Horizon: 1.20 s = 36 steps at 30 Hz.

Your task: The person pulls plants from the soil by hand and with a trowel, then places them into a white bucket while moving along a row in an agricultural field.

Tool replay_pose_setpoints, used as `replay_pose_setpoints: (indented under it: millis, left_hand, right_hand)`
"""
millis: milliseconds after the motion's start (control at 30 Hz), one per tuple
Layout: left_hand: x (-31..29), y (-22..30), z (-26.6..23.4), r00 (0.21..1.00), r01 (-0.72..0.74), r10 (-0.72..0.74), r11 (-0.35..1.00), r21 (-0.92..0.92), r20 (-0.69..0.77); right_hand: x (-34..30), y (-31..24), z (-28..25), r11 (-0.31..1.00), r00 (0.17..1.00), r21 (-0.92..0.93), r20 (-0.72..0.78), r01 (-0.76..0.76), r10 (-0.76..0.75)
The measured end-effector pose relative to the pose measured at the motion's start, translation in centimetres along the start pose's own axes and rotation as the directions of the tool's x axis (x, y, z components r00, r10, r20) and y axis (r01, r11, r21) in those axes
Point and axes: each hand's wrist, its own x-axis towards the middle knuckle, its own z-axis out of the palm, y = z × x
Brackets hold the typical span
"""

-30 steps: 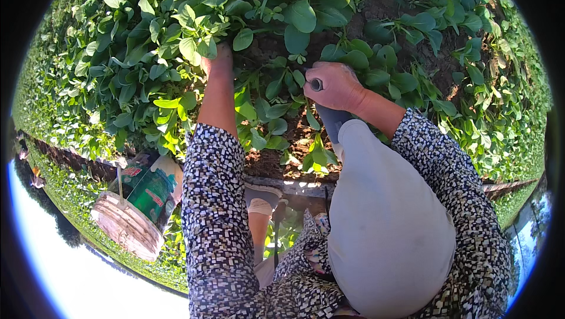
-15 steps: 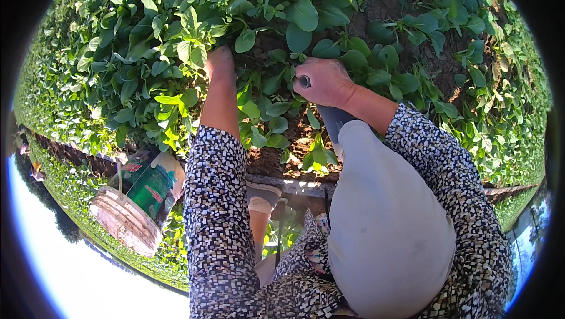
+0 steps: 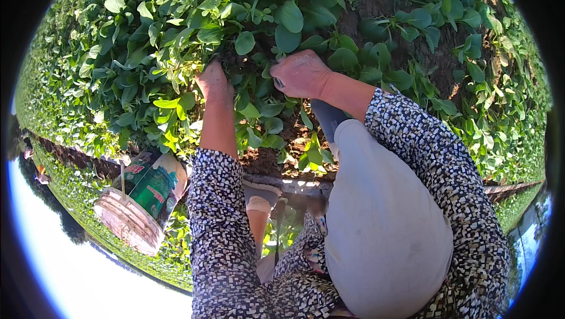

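Amid the leafy green plants (image 3: 288, 16), I had both grips low in the foliage, closer together than a second earlier. The right grip (image 3: 299, 76) was closed around a tool handle (image 3: 278, 83), whose dark, round end showed at the left side of the fist; the rest of the tool was hidden from me. It had travelled toward the left grip (image 3: 213, 82), so that only a narrow stretch of leaves lay between the two. The left grip had drawn back a little toward the body, and more of it showed. Its fingers were curled, but leaves covered their tips, so I could not tell what, if anything, they gripped. Just to its left, a pale-green sprig (image 3: 182, 67) sat lower than before. On the near side of both grips lay a patch of brown soil (image 3: 259, 160). The green and white bucket (image 3: 150, 188), tilted, stayed well behind and left of the left grip.
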Motion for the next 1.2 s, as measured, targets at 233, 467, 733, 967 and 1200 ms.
replay_pose_setpoints:
  millis: [233,467,733,967,1200]
  left_hand:
    - [-3.8,5.6,2.0,0.985,0.156,-0.149,0.984,0.089,-0.083]
    - [-2.4,10.0,2.1,0.999,0.054,-0.051,0.934,0.354,-0.017]
    - [-3.9,10.0,4.0,0.983,-0.123,0.173,0.86,0.496,-0.056]
    - [-7.0,9.0,8.3,0.958,-0.28,-0.115,-0.152,0.948,0.264]
    - [-7.2,8.1,12.3,0.897,-0.437,-0.364,-0.629,0.643,0.253]
  right_hand:
    - [-2.7,0.9,-1.7,0.968,0.986,0.187,0.004,-0.166,0.168]
    - [-4.6,1.9,-4.8,0.966,0.986,0.203,-0.016,-0.158,0.165]
    - [-7.0,3.3,-7.2,0.894,0.96,0.351,0.114,-0.279,0.254]
    - [-5.7,3.7,-8.9,0.921,0.964,0.31,0.196,-0.237,0.182]
    - [-3.6,2.7,-9.9,0.948,0.946,0.237,0.292,-0.211,0.138]
